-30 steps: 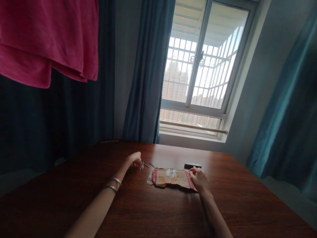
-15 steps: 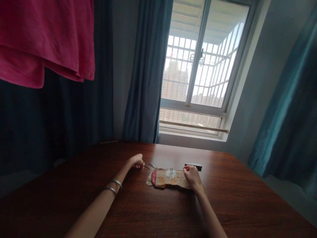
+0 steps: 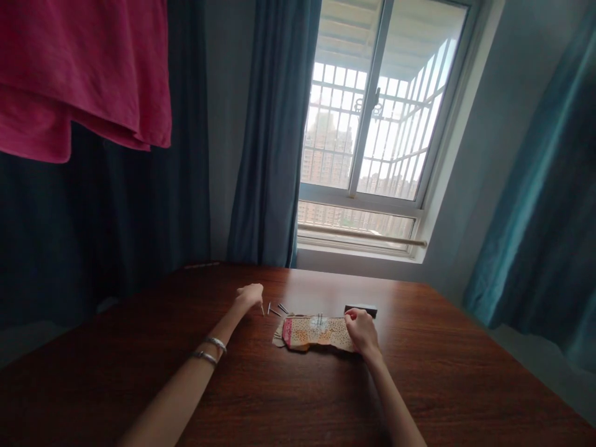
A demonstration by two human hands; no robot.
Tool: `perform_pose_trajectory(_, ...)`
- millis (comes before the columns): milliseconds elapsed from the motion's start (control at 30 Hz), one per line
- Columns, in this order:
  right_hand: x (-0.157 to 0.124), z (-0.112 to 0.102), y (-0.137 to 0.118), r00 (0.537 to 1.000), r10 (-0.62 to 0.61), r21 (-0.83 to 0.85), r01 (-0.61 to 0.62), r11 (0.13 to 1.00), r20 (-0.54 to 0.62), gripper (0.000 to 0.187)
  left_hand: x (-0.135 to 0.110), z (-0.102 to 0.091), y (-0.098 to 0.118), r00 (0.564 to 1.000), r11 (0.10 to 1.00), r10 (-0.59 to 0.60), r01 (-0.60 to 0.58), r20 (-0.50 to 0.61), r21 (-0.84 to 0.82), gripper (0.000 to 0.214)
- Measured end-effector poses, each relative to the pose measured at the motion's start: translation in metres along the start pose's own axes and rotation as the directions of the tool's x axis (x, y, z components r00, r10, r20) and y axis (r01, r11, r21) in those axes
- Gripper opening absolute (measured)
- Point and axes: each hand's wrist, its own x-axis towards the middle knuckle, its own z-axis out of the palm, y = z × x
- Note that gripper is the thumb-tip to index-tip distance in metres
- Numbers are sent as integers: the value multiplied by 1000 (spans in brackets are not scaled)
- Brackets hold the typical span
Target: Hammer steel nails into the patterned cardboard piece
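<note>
A long, flat patterned piece [image 3: 298,332], dotted and tan with a pink left end and an orange patch, lies on the brown wooden table [image 3: 298,397]. Two thin upright pins [image 3: 320,319] stand on a whitish patch near its middle. My right hand [image 3: 362,329] is closed over the piece's right end, fingertips pinched; what they hold is too small to see. Left of the piece, my left hand [image 3: 252,294] has its fingers curled downward, and a thin, light stick-like shape [image 3: 262,309] shows below them. Several slim metal pieces like nails [image 3: 283,308] lie between that hand and the patterned piece.
Behind my right hand lies a dark narrow box [image 3: 367,310]. Blue curtains [image 3: 270,155] hang beyond the table's far edge, beside a barred window [image 3: 363,136]. A pink cloth [image 3: 93,68] hangs at upper left.
My left hand has drawn slightly left and up, away from a metal piece at its fingertips, which now lies apart on the table. My right hand stays at the patterned piece's right end.
</note>
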Motion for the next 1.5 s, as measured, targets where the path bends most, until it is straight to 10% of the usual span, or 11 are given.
perform_pose_trajectory(500,0,2,4,1000,3,-11,-3,1000,-12,29,-10,5,-6,967,991,57,-24,247,-135,31)
perform_pose_trajectory(733,0,3,5,1000,-5,-8,5,1000,-5,30,-1,4,-14,974,974,225,-225,-23,3,13)
perform_pose_trajectory(1233,1,1,7,1000,2,2,-2,1000,1,31,20,15,-9,893,923,384,-375,-236,83,15)
perform_pose_trajectory(1500,1,3,8,1000,2,13,-1,1000,-10,29,12,19,-6,911,910,410,-412,-50,-45,14)
